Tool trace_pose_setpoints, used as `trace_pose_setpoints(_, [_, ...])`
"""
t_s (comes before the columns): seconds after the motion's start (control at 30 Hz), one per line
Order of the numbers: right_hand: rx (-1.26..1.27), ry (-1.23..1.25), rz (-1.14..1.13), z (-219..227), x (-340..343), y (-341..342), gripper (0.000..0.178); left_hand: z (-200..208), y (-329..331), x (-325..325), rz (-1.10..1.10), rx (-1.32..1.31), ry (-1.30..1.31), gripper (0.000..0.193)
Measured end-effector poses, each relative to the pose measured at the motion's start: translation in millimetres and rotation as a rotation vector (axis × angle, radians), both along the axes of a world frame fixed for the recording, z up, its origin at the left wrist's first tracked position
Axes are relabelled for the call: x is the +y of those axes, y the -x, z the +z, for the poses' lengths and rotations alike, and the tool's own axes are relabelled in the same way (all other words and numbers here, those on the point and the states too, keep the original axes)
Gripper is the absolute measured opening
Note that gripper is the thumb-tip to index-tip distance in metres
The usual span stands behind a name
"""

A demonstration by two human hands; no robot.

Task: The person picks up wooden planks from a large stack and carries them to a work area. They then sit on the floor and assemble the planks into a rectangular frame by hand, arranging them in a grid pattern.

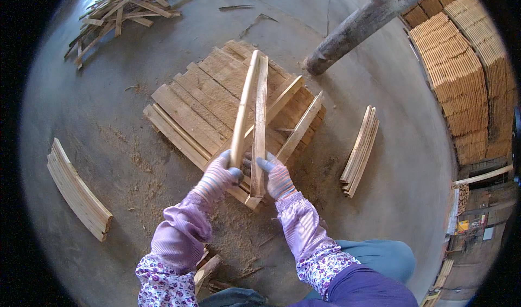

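My left hand [217,175], in a striped glove with grey fingertips, is closed round the near end of a pale wooden strip [246,106]. My right hand [276,178], gloved the same way, grips a second wooden strip [260,117] close beside it. Both strips point away from me and lie nearly parallel, their far ends almost together. Beneath them is a low platform of rough boards [203,98]. On its right half rest more loose strips, one slanting [285,101] and another [301,127] nearer the edge.
Stacked strips lie on the concrete floor to the left [78,190] and right [360,151]. A heap of scrap wood [125,8] sits far left. A thick metal post [363,27] rises beyond the platform, with tall timber stacks [453,79] at right. Wood pieces [207,270] lie near my legs.
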State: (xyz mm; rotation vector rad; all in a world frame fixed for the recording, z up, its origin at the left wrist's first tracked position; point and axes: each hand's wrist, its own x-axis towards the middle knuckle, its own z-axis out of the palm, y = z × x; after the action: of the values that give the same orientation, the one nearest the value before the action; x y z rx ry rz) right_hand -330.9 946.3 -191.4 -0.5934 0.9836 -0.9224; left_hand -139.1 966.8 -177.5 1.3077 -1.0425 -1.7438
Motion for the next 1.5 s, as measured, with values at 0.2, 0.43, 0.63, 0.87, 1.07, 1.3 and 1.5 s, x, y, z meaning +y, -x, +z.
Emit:
trace_pose_setpoints(0.2, [-0.176, -0.094, 0.038, 14.7, 4.0, 18.3, 0.053, -14.3, -30.0, 7.8, 0.216, 0.491, -0.356, 0.062])
trace_pose_setpoints(0.43, [-0.266, -0.068, 0.080, 11.1, 2.2, 26.9, 0.075, -13.9, -12.7, 14.5, 0.212, 0.587, -0.348, 0.065])
trace_pose_setpoints(0.63, [-0.350, -0.083, 0.067, 3.5, 3.7, 37.7, 0.060, -25.1, -18.0, 11.6, 0.232, 0.462, -0.354, 0.060])
trace_pose_setpoints(0.87, [-0.359, -0.267, 0.136, 0.0, -10.7, 44.6, 0.051, -55.9, -33.5, 3.9, 0.247, -0.153, -0.090, 0.056])
trace_pose_setpoints(1.07, [-0.187, -0.058, 0.198, 4.7, -5.7, 49.3, 0.049, -36.6, -39.6, -6.3, 0.072, -0.859, 0.003, 0.058])
trace_pose_setpoints(1.3, [-0.064, 0.028, 0.554, 20.6, 16.9, 15.2, 0.061, 71.2, 4.6, 26.7, -0.182, -1.625, 0.868, 0.078])
trace_pose_setpoints(1.5, [0.456, 0.545, 0.665, 9.5, -13.8, 20.9, 0.036, 53.4, -44.8, 103.1, -0.588, -1.545, 0.433, 0.035])
